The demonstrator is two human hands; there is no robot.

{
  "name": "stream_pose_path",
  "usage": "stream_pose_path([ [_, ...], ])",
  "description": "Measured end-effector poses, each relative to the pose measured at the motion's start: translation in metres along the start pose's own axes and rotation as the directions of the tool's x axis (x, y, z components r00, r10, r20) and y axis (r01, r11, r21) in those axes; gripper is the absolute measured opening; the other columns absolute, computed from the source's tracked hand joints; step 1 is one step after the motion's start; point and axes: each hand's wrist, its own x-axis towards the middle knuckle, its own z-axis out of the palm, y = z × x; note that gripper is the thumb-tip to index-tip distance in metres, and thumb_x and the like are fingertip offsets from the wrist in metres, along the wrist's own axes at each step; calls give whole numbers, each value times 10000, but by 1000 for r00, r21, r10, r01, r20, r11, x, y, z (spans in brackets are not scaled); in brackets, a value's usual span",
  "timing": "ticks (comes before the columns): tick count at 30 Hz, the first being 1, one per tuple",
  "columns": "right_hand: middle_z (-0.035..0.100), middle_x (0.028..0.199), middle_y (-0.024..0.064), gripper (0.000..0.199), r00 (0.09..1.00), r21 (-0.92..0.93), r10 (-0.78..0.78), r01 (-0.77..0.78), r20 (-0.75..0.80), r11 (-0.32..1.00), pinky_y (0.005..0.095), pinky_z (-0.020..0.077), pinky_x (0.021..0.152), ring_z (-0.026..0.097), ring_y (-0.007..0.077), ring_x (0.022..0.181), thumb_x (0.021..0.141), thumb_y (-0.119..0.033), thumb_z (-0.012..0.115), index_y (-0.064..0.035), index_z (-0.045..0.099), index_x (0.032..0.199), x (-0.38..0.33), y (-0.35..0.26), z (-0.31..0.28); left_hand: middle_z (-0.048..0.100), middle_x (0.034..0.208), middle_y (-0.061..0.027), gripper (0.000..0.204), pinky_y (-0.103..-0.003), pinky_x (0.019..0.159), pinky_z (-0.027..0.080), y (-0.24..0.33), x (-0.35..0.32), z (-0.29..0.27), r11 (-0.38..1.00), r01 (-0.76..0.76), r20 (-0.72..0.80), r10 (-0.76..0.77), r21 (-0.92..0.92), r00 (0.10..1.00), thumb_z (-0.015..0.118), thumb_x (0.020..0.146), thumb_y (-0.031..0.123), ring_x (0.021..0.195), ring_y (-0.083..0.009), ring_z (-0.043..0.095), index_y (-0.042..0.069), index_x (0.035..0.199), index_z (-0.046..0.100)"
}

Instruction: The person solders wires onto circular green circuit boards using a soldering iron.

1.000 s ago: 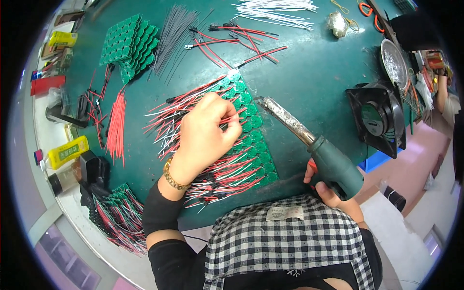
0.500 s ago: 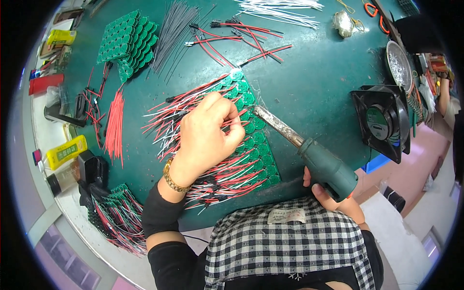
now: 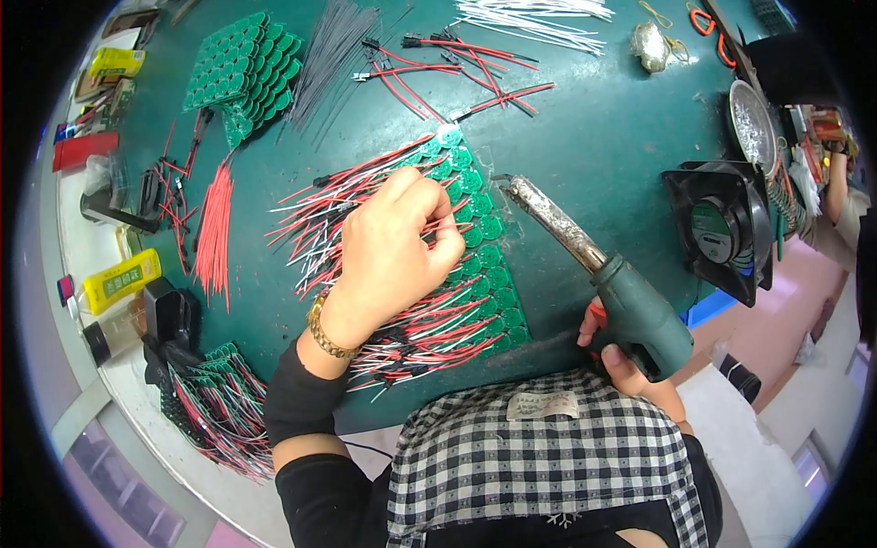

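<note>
A panel of round green circuit boards (image 3: 491,258) lies on the green bench, with many red and white wires (image 3: 438,330) running off its left side. Over these wires, my left hand (image 3: 396,245) is closed in a pinch at the panel's middle; a red wire shows at its fingertips. In my right hand (image 3: 621,361) is a green soldering gun (image 3: 637,315), gripped by its handle. Its worn metal barrel points up and left, with the bent tip just right of the panel, apart from the boards. My palm is hidden behind the handle.
A black fan (image 3: 719,228) stands at the right, near a round metal dish (image 3: 753,123). Stacked green boards (image 3: 239,73), grey wires (image 3: 331,59), white wires (image 3: 539,20) and connector leads (image 3: 475,68) lie at the back. Red wires (image 3: 215,233) and a yellow bottle (image 3: 123,281) are at left.
The soldering gun in my right hand has moved right and slightly up, its tip drawing away from the boards. My left hand stays nearly in place, still pinched.
</note>
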Motion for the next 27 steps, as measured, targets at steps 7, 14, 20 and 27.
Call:
stream_pose_path([
  [7, 589, 968, 80, 258, 998, 176, 27, -36, 53, 984, 311, 499, 736, 594, 142, 786, 831, -84, 535, -9, 564, 1076, -2, 5, 0, 515, 739, -65, 131, -368, 520, 457, 1, -1, 0, 1000, 6, 21, -6, 3, 1000, 656, 682, 55, 621, -250, 564, 68, 724, 532],
  [14, 579, 935, 117, 555, 996, 117, 84, -82, -14, 990, 319, 473, 702, 576, 177, 762, 829, -325, 625, -8, 489, 1263, -20, 14, 3, 544, 797, -52, 99, -339, 559, 476, 7, -6, -3, 948, 175, 50, -168, -267, 984, 673, 715, 72, 632, -223, 575, 70, 746, 579],
  [20, 582, 937, 105, 532, 993, 70, 90, -95, 71, 993, 316, 490, 691, 583, 168, 772, 840, -350, 634, -5, 499, 1221, -28, 17, 3, 546, 816, -47, 102, -368, 580, 486, 9, -8, -1, 994, 2, 62, 5, -109, 998, 672, 679, 73, 697, -240, 603, 80, 727, 583],
  [27, 584, 944, 100, 472, 991, 50, 124, -127, 56, 991, 317, 496, 702, 590, 164, 780, 851, -298, 622, -13, 503, 1208, -33, 18, 6, 529, 792, -52, 105, -377, 566, 477, 9, -7, 1, 997, 28, 69, -23, -68, 997, 667, 667, 82, 679, -251, 592, 85, 711, 572],
])
